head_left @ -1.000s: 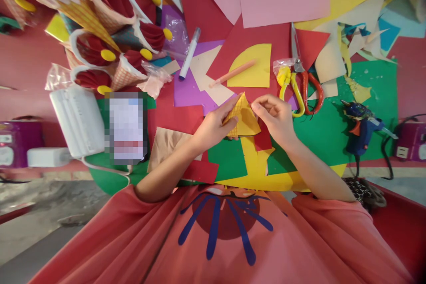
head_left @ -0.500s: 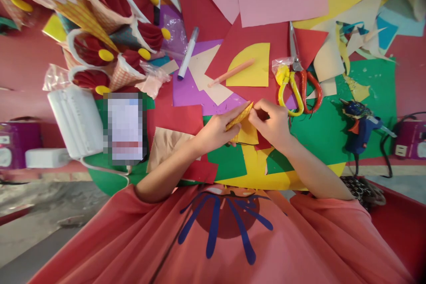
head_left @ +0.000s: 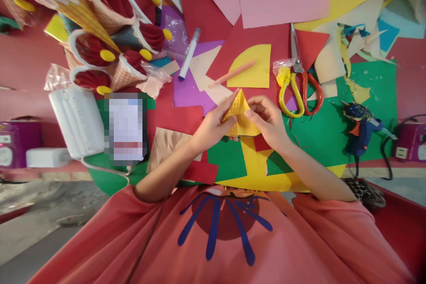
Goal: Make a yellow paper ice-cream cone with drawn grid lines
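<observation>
Above paper-strewn table, yellow paper cone pinched between both hands.

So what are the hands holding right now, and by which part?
Both hold one yellow paper piece, folded to a point. The left hand pinches its left edge; the right hand pinches its right side, thumb on the front.

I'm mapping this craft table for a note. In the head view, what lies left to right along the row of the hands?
White ribbed box → left hand → yellow checked paper piece → right hand → yellow-and-red-handled scissors → blue glue gun.
</observation>
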Available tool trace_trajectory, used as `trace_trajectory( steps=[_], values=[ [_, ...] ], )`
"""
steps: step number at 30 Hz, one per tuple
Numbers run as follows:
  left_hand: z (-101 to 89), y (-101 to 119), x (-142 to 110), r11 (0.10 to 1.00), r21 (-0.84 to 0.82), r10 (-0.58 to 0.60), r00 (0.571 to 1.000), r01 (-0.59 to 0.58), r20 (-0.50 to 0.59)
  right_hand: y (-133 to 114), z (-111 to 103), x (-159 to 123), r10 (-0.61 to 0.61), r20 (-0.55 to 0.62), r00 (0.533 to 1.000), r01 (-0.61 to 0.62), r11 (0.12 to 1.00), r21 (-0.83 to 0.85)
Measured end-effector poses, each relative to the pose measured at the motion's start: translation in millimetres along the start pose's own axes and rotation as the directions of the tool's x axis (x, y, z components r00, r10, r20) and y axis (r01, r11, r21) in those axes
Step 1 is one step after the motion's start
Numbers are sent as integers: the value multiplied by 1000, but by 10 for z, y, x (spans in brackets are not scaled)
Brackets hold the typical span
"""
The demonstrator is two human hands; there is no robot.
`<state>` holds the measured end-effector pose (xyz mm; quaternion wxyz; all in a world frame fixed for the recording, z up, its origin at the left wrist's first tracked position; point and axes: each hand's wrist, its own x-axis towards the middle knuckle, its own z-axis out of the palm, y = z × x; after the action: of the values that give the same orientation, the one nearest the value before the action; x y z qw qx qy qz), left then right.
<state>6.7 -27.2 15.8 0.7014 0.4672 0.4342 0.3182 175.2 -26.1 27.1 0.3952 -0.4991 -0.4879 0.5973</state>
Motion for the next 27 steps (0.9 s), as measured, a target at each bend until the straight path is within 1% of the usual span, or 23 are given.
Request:
trace_trajectory(
  steps=[3, 7, 10, 13, 16, 19, 22, 24, 26, 27],
  values=[
    [4, -2, -10, 1000, -9, 10, 1000, -10, 5, 38, -7, -6, -26, -23, 999, 26, 1000, 0],
    [-3, 8, -17, 999, 35, 16, 999, -17, 40, 51, -18, 17, 42, 65, 997, -47, 995, 84],
    [-22, -7, -12, 986, 127, 99, 993, -107, 67, 33, 2, 25, 100, 122, 987, -117, 984, 135],
    [-43, -35, -1, 953, 210, 197, 972, -220, 124, 27, 17, 26, 132, 164, 978, -159, 973, 165],
    [-56, -49, 5, 928, 240, 244, 953, -283, 180, 32, 8, 31, 114, 145, 983, -130, 986, 106],
    [-65, -32, -1, 913, 261, 265, 942, -314, 205, 34, -5, 38, 79, 139, 987, -83, 996, 25],
    [-71, 2, -15, 893, 296, 277, 932, -339, 233, 38, -8, 38, 83, 132, 988, -84, 996, 3],
    [-74, 17, -17, 898, 294, 273, 939, -327, 211, 46, -8, 36, 99, 143, 985, -107, 993, 45],
    [-81, 17, -6, 915, 273, 274, 954, -297, 121, 59, -11, 38, 91, 150, 984, -110, 986, 124],
    [-87, 11, 5, 921, 260, 285, 957, -291, 61, 67, -14, 41, 78, 132, 988, -99, 981, 164]
  ],
)
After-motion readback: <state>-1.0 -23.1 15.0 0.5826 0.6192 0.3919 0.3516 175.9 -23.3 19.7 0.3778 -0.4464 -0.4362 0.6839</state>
